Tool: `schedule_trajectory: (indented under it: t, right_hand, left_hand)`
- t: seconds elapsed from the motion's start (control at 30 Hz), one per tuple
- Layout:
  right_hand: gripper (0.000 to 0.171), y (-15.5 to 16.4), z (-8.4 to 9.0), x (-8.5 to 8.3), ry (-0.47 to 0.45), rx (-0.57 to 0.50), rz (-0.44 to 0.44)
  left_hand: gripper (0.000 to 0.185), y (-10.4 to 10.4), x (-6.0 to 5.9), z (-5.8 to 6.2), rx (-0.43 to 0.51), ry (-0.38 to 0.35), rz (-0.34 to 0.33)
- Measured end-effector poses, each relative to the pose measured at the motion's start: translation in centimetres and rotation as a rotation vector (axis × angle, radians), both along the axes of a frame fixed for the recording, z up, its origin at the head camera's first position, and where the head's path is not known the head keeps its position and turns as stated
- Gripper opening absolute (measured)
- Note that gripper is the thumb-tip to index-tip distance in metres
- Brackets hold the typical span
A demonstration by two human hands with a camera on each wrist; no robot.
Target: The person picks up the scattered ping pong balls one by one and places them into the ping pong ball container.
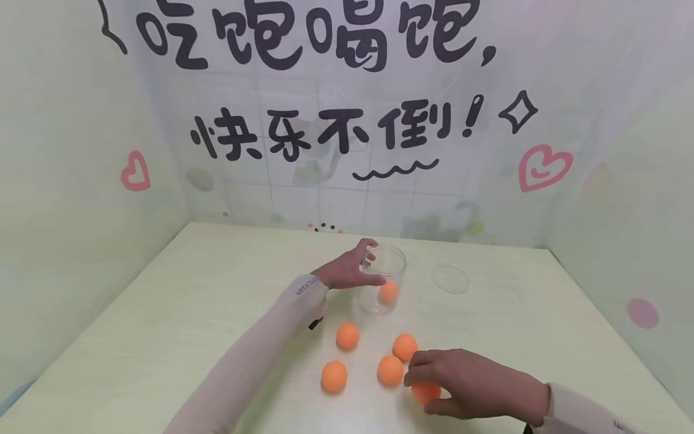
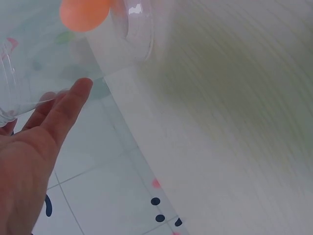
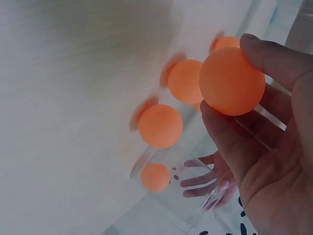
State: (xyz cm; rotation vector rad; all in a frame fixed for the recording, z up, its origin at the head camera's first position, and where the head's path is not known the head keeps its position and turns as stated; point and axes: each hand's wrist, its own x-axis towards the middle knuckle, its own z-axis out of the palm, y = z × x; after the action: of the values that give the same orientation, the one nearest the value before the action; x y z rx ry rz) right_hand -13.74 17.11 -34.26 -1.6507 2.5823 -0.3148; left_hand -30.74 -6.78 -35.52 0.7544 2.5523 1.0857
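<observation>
My left hand (image 1: 347,271) wraps the clear jar (image 1: 386,283), steadying it; my right hand (image 1: 472,386) pinches an orange ball (image 1: 425,392) near the jar.

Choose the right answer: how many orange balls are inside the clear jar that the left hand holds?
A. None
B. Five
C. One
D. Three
C. One orange ball lies at the bottom of the clear jar, which the left hand grips at its rim; four other balls sit on the table and the right hand holds another.
</observation>
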Motion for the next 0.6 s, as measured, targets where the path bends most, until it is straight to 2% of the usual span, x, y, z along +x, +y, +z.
schedule_trajectory:
  t: [0.17,0.4,0.6]
  right_hand:
    - [0.028,0.4,0.7,-0.3,0.033,-0.010,-0.005]
    - [0.030,0.8,1.8,-1.0,-0.019,-0.006,-0.041]
    - [0.028,0.6,2.3,-2.2,-0.045,0.020,-0.096]
  left_hand:
    - [0.084,0.5,-0.1,-0.2,0.004,0.004,0.006]
    - [0.084,0.8,-0.1,-0.2,-0.005,-0.009,-0.005]
    - [0.084,0.4,0.0,-0.3,0.000,-0.020,0.012]
